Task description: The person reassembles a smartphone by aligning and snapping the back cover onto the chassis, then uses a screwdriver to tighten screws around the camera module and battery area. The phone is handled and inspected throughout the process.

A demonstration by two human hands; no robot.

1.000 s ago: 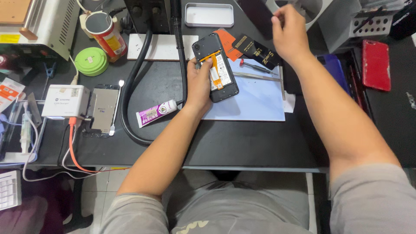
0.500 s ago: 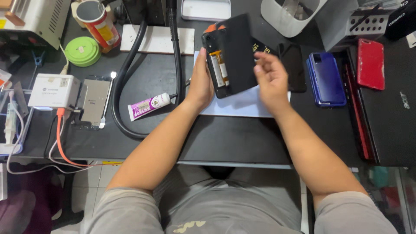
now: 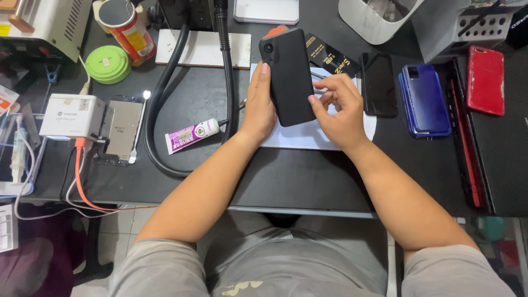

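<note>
Black, slick phone: stiff, light, fragile; my left hand grips its edge, right hand pinches the opposite edge.

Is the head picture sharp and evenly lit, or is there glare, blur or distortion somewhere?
Head view: light is soft and even, with faint shadows under the left hand and right hand; the black phone they hold is sharp, with a dull sheen only; a small bright glare spot sits by the metal plate; the table edge bows slightly, a wide-lens distortion.
</note>
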